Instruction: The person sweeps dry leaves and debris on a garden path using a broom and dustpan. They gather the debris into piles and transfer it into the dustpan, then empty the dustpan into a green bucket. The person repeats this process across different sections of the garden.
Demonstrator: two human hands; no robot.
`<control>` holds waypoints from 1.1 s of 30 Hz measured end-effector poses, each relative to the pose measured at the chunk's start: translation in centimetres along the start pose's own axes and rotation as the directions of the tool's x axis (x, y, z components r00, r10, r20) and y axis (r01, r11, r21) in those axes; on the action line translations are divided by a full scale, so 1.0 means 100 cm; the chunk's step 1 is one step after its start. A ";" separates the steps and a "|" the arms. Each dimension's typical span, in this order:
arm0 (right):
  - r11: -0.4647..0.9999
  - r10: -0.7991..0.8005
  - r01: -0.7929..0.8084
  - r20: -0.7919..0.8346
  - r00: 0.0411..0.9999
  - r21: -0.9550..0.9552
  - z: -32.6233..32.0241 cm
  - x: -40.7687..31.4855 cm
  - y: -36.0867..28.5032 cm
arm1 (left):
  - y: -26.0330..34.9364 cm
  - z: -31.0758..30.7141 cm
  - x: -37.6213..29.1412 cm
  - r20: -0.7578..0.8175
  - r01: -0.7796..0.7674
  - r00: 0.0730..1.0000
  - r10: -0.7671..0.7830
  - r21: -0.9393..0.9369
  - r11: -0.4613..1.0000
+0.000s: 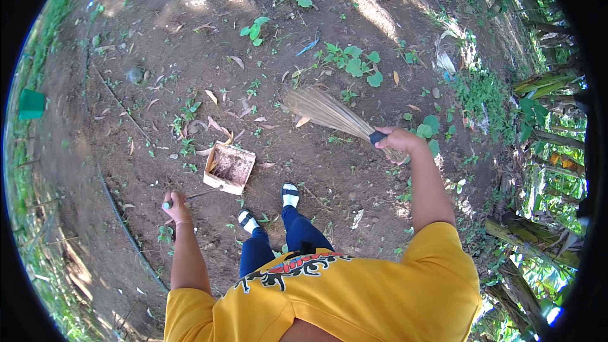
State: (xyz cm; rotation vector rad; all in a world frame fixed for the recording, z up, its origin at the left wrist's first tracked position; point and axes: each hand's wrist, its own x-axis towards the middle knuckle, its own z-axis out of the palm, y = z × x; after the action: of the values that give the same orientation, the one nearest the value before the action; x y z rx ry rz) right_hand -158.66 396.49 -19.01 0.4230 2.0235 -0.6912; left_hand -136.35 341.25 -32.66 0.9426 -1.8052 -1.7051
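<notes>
My left hand (177,206) is closed around the handle of a long-handled dustpan (240,166), whose dirt-stained pan rests on the soil ahead of my feet. A few dry leaves lie inside the pan, and more dry leaves (216,126) lie on the ground just beyond its open side. Out to the right, my right hand (399,143) grips a stick broom (337,115) by its dark-bound end. The bristles fan out towards the upper left, over or on the soil; whether they touch it I cannot tell.
Leafy green seedlings (354,61) grow ahead, near a blue scrap (308,46). A dark hose (121,221) curves along the left, and a thin stick (121,104) lies beyond it. A green bucket (32,104) stands at the far left. Plant trunks (527,242) line the right side.
</notes>
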 end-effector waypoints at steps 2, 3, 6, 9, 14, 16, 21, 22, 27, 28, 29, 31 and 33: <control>0.979 0.081 -0.075 -0.023 0.996 0.187 0.031 0.024 -0.006 | 0.000 0.001 -0.004 0.021 -0.048 0.999 0.047 0.032 0.998; 0.956 0.139 -0.121 -0.051 0.989 0.266 0.052 0.036 -0.011 | 0.001 0.001 -0.005 0.019 -0.036 0.999 0.036 0.014 0.999; 0.920 0.213 -0.206 0.017 0.977 0.334 0.144 0.056 -0.027 | 0.000 0.002 -0.010 0.022 -0.032 0.999 0.033 -0.011 0.999; 0.973 0.072 -0.099 0.136 0.988 0.208 0.229 0.042 -0.029 | 0.000 0.002 -0.011 0.017 -0.030 0.999 0.030 -0.008 1.000; 0.895 -0.037 -0.038 0.160 0.987 0.444 0.250 0.004 0.019 | 0.003 -0.013 0.001 -0.038 -0.055 0.998 0.052 -0.060 0.997; 0.894 -0.107 0.092 0.010 0.994 0.437 0.241 0.000 0.036 | 0.010 -0.028 0.007 -0.050 -0.063 0.997 0.058 -0.108 0.992; 0.722 0.138 -0.062 -0.055 0.989 0.689 0.261 0.029 0.005 | 0.022 -0.074 0.012 -0.096 -0.128 0.989 0.114 -0.155 0.980; 0.693 0.151 -0.151 0.062 0.987 0.705 0.274 0.040 -0.015 | 0.022 -0.082 0.012 -0.129 -0.137 0.984 0.124 -0.101 0.985; 0.821 -0.015 -0.146 0.277 0.961 0.552 0.346 0.035 -0.074 | 0.019 -0.127 0.008 -0.232 -0.131 0.969 0.078 -0.221 0.966; 0.807 -0.076 -0.157 0.363 0.929 0.570 0.350 0.025 -0.077 | 0.018 -0.139 0.008 -0.219 -0.149 0.971 0.098 -0.227 0.962; 0.806 -0.057 -0.162 0.348 0.936 0.570 0.353 0.011 -0.074 | 0.017 -0.149 0.009 -0.181 -0.190 0.972 0.147 -0.252 0.949; 0.792 -0.026 -0.213 0.380 0.924 0.572 0.340 -0.022 -0.055 | 0.012 -0.168 0.014 -0.234 -0.172 0.965 0.121 -0.211 0.962; 0.816 -0.012 -0.185 0.337 0.941 0.547 0.342 -0.054 -0.032 | 0.003 -0.183 0.020 -0.243 -0.205 0.957 0.158 -0.182 0.962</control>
State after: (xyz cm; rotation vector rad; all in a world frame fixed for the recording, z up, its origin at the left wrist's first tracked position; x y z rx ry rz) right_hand -134.86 372.61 -27.58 0.6957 1.4408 -1.2348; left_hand -124.04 327.76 -30.58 0.8183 -1.4872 -1.5648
